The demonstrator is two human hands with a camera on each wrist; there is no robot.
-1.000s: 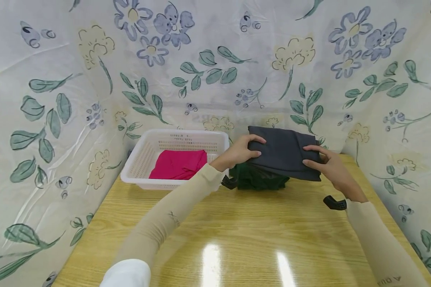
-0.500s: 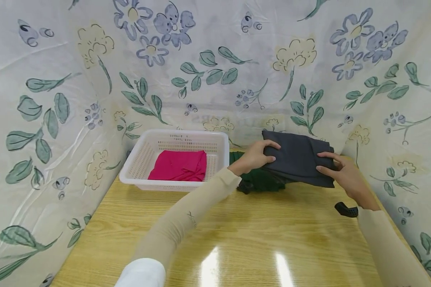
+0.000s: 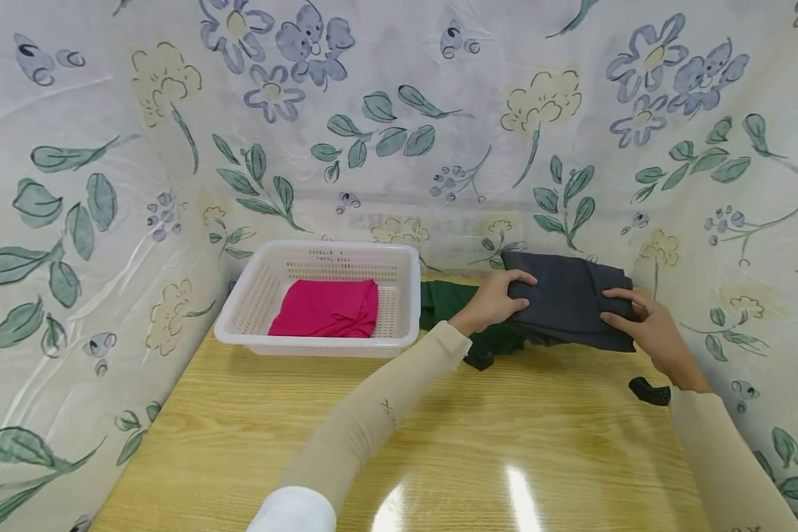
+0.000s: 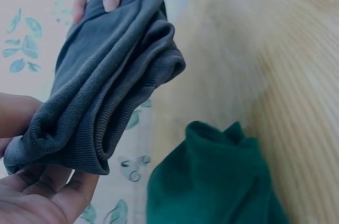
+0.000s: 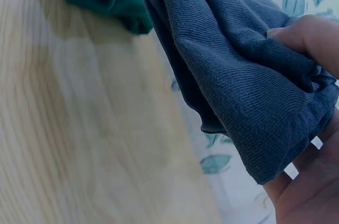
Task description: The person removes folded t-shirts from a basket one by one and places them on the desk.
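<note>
A folded dark grey garment [image 3: 565,299] is held up between my two hands over the back right of the table. My left hand [image 3: 496,301] grips its left end, thumb on one face and fingers on the other, as the left wrist view shows. At the opposite end my right hand [image 3: 655,336] pinches the layered cloth [image 5: 254,75]. The garment hangs tilted, its folded layers visible from the side in the left wrist view. Below and to its left lies a dark green cloth [image 3: 448,299], partly hidden by my left hand and the grey garment.
A white plastic basket [image 3: 332,346] with perforated walls stands at the back left, a folded pink cloth [image 3: 326,307] inside it. Floral sheeting [image 3: 399,148] closes off the back and sides of the wooden table [image 3: 439,436].
Both hands have carried the grey garment to the right and slightly down, away from above the green cloth, more of which now shows beside the basket.
</note>
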